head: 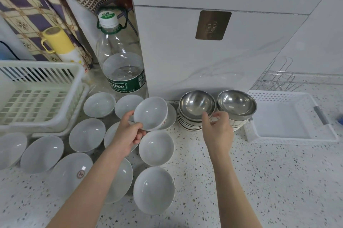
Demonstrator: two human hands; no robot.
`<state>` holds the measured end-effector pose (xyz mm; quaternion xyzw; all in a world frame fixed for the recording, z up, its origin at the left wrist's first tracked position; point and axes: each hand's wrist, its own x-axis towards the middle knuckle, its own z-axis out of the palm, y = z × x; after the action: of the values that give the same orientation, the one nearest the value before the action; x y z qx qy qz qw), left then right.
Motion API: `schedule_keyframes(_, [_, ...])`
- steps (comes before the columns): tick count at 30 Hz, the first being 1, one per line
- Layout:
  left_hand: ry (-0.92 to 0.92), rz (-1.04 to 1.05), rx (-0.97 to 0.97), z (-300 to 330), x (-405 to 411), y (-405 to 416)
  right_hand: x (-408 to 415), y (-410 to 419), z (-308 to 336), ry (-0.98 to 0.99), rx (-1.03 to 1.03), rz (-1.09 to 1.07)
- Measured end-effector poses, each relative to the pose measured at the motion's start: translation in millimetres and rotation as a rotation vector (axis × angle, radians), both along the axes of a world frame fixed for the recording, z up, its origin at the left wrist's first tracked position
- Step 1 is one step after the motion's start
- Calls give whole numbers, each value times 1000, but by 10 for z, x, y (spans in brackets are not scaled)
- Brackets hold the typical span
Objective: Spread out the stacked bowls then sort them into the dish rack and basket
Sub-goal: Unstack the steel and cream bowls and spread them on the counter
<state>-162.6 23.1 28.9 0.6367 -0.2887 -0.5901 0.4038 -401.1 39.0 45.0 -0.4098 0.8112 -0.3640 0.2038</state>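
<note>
Left hand (130, 131) pinches the rim of a tilted white bowl (150, 113), lifted above other white bowls spread over the counter (259, 181). Right hand (217, 125) reaches at two stacks (191, 124) topped with steel bowls (197, 104), fingers curled at a rim; an actual grip can't be confirmed. The ceramic looks stiff, smooth, breakable and probably slippery, so rim pinch with thumb inside seems best. Steel ones likely light. Basket (37, 96) sits left, white tray (289, 116) right, wire rack (278, 79) behind it, partly cut off. Stack counts unclear.
</note>
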Motion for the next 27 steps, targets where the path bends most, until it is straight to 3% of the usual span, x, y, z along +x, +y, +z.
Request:
schedule_keyframes(10, [45,35,-4,64,81,286,33,-209,66,42,87,-7])
schedule_keyframes(17, [65,41,-22,173,158,557,78,-196,235,75,3,22])
schedule_keyframes(23, [76,-5,-32,255,237,785,127,138,365,-218,-275,-75])
schedule_keyframes(27, [91,-40,-19,289,280,930,166,540,289,-373,-254,-145])
